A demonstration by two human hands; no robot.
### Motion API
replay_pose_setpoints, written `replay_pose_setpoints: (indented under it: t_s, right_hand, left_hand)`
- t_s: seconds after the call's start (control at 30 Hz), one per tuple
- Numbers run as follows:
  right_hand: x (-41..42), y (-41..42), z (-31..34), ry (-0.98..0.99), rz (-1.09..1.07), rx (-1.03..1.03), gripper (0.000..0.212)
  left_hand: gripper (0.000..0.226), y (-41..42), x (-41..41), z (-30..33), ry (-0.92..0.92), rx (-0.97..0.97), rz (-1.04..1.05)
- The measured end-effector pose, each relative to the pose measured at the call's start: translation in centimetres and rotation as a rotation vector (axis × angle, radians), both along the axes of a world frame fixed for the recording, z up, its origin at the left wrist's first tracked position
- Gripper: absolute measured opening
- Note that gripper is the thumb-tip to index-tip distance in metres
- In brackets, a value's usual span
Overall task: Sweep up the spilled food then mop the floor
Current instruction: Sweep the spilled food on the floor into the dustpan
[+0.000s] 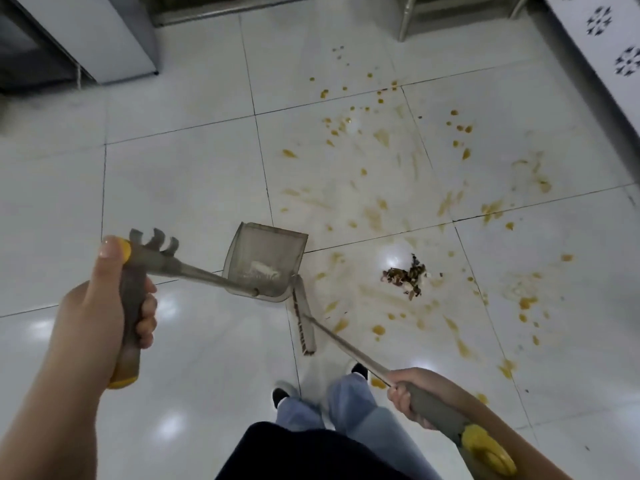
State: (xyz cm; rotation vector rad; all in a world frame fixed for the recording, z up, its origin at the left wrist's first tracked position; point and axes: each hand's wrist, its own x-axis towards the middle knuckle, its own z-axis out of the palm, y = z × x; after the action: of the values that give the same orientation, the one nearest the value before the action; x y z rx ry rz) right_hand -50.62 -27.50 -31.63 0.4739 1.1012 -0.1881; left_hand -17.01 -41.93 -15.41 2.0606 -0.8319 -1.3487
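Head view: at the far left a grey metal cabinet [100,32] is seen standing on the glossy white tiled floor [180,181]. Lower down, the left hand [100,306] is clamped around the grey, yellow-capped handle of a translucent grey plastic dustpan [265,263], with the thumb laid over the yellow top end. A comb of curved grey teeth is carried just beside that grip. From the hand a thin metal shaft is run rightward and slightly down to the pan, whose open mouth is turned up and away from the person; a little whitish residue is seen inside it. The pan is placed near the middle of the frame, at a tile joint.

Touching the pan's lower right corner, a narrow grey broom head [304,322] with dark soiled bristles is set, its long axis running toward the person. Its metal pole is slanted down and right to the right hand [415,396], which is closed around a grey grip ending in a yellow loop.

Below, blue trouser legs [346,403] and dark shoes are seen.

Right of the pan, a small dark brown pile of spilled food [405,277] is gathered on the floor. Around and beyond it, orange-yellow sauce spots and smears [381,136] are scattered widely. A white patterned panel [613,39] is seen at the upper right.
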Motion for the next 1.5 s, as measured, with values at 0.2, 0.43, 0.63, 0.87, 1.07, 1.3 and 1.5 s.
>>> replay_pose_setpoints:
  t_s: [0.2,0.43,0.63,0.87,1.07,1.3,1.5]
  right_hand:
    - [0.1,-2.8,-1.0,0.254,0.238,-0.084,0.030]
    - [-3.2,-5.0,-1.3,0.363,0.335,-0.069,0.025]
    - [-6.3,-5.5,-1.2,0.479,0.338,-0.134,0.022]
    - [-8.6,-4.6,1.3,0.493,0.260,-0.185,0.015]
    - [-7.8,-2.5,2.2,0.304,0.048,-0.189,0.007]
    - [-7.4,-1.7,-1.2,0.198,-0.264,-0.159,0.017]
    - [-12.2,-0.8,-0.8,0.243,-0.463,-0.143,0.015]
  left_hand:
    - [0.074,2.6,2.2,-0.9,-0.057,0.014,0.054]
    - [0.074,4.1,2.6,-1.4,-0.047,0.022,0.047]
    - [0.071,4.8,2.0,-1.7,-0.014,0.005,0.061]
    - [0.074,4.9,0.9,-2.2,0.005,-0.009,-0.002]
    - [0.079,4.4,-0.6,-1.9,0.019,-0.017,-0.029]
    - [0.081,3.8,-3.1,-2.0,-0.039,-0.038,-0.112]
    - [0.081,2.6,-4.0,-2.0,-0.068,-0.005,-0.109]
